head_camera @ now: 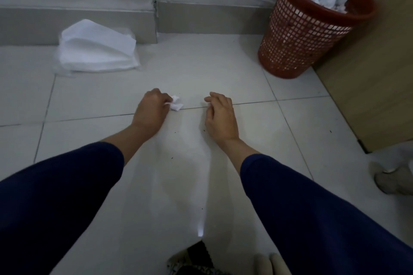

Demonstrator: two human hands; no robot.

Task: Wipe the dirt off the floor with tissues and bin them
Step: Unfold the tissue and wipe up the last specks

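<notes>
The left hand [152,107] pinches a small crumpled white tissue [176,104]; the right hand [220,116] is loosely curled, empty. The red mesh plastic bin [301,40] stands far right, nearer the right hand.

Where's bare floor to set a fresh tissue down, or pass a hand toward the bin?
Bare tile lies between the tissue stack and the red bin, below the skirting. That same stretch gives a clear path from the left hand, grip shut on a crumpled tissue, to the bin. Crowded: the bin's top, heaped with tissues; the right edge by the wooden panel.
</notes>
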